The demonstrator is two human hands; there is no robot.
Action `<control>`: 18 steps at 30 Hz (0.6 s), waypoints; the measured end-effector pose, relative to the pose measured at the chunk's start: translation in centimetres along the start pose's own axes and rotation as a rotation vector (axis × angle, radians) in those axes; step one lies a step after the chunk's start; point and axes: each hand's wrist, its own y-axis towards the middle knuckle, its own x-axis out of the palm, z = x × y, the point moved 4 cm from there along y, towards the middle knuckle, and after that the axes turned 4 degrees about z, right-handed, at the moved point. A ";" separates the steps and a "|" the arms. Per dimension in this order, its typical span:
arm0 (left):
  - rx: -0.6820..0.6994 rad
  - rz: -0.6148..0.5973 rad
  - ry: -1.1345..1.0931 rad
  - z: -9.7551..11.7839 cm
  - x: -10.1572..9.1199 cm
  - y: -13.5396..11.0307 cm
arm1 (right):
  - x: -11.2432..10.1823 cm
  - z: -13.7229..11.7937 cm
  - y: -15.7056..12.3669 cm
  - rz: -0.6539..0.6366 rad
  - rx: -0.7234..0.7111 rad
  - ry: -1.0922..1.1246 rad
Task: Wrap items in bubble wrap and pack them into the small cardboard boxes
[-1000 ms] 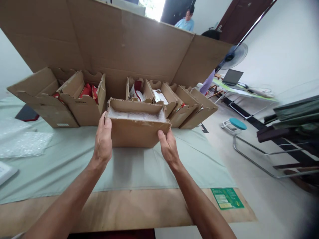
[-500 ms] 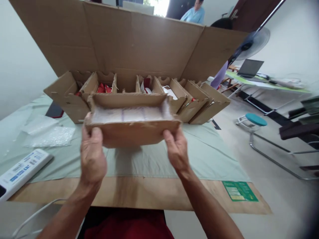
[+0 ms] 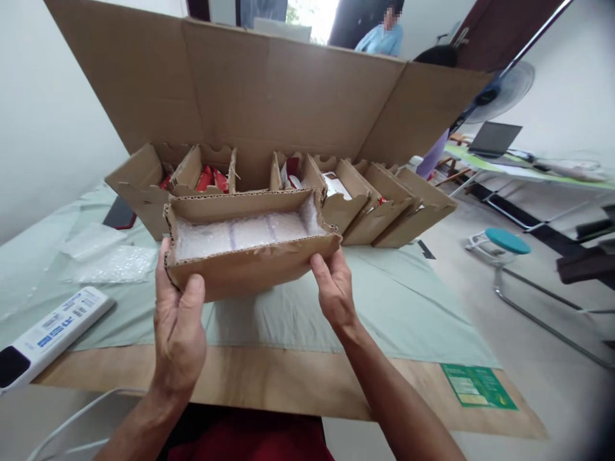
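Note:
Between my two hands a cardboard box (image 3: 259,266) is held up over the table, its open side tilted toward me. Bubble wrap (image 3: 245,234) lines the inside. My left hand (image 3: 180,320) grips the box's left end, thumb on the front wall. At the right end my right hand (image 3: 335,288) holds it the same way, with the fingers partly hidden behind. Behind it stands a row of similar cardboard bins (image 3: 358,221), some with red packets (image 3: 211,179) inside. A gap shows in the row behind the held box.
A tall cardboard panel (image 3: 288,96) rises behind the bins. On the left of the green cloth (image 3: 384,301) lie loose bubble wrap (image 3: 113,259), a dark flat object (image 3: 120,212) and a white device (image 3: 55,333). A green card (image 3: 478,386) lies at the front right. Another person (image 3: 382,38) is beyond.
The box has come slightly lower and its left end has dipped and swung toward me. Both hands keep their hold. The whole view has shifted a little.

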 end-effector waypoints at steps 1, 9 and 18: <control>0.005 0.012 -0.002 -0.1 0.1 -0.3 | 0.6 0.4 0.8 -0.011 0.000 0.020; -0.056 -0.132 0.034 -2.7 0.4 -6.0 | 4.6 4.7 5.7 -0.232 -0.007 0.009; -0.039 -0.137 0.039 -4.0 1.0 -5.5 | 8.6 5.2 8.9 -0.164 -0.080 0.019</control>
